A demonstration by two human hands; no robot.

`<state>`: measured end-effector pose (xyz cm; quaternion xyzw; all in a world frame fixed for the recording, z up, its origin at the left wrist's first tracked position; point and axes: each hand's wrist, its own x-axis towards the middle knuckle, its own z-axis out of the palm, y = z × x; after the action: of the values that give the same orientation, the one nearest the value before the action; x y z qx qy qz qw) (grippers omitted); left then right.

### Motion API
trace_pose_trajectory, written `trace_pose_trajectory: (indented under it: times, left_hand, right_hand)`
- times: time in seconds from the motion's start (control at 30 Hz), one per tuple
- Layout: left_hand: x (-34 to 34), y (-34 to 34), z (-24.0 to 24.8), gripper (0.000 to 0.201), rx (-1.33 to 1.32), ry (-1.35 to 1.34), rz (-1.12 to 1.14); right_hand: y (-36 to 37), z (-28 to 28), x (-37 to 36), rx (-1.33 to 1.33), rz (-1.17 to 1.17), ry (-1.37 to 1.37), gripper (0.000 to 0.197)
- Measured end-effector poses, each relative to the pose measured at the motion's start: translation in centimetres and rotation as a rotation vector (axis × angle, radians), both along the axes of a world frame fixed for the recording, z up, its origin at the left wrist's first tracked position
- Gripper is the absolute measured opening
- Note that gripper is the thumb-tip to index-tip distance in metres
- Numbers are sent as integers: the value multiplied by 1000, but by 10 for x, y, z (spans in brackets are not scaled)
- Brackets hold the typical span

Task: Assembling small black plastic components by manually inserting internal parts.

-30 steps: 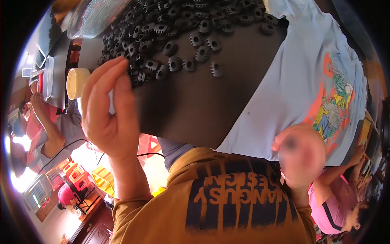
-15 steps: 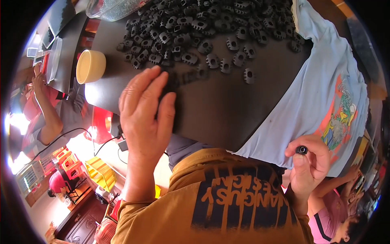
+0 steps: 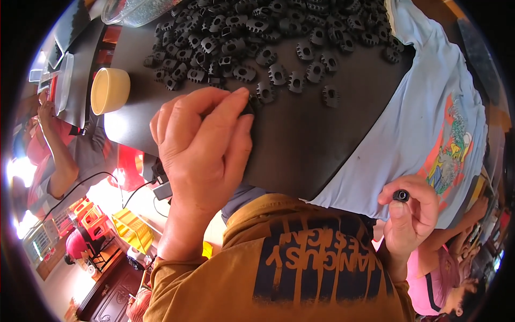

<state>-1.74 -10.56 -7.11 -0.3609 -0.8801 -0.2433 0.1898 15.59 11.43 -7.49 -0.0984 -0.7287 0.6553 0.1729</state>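
Observation:
My left hand (image 3: 201, 145) is over the near left part of the dark table, its fingers drawn together at the lower edge of a heap of black toothed plastic pieces (image 3: 257, 26). A dark bit shows between its thumb and fingertips; most of it is hidden. One loose toothed piece (image 3: 265, 92) lies just beyond those fingertips. At the right, over a light blue cloth, my right hand (image 3: 410, 214) is closed around a small black cylinder-shaped part (image 3: 401, 195). The part's round, hollow end faces up between thumb and forefinger.
A cream tub (image 3: 111, 91) stands on the table at the left, near a clear bowl (image 3: 140, 12) of small glassy pieces. The light blue printed cloth (image 3: 424, 115) drapes over the table's right edge. Other people sit at both sides. Yellow and red plastic stools stand at lower left.
My left hand has moved a little to the right, and its spread fingers have come together in a pinch. The right hand keeps its hold on the black part, almost still.

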Motion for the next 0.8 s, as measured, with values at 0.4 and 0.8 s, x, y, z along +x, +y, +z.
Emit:
trace_pose_trajectory:
  times: [0.4,0.8]
  left_hand:
    - [9,1,-4,36,-96,8,42]
    - [3,5,8,23,-137,-64,9]
  right_hand:
    - [1,0,2,-7,5,19,24]
    - [-2,2,2,-56,-6,13,24]
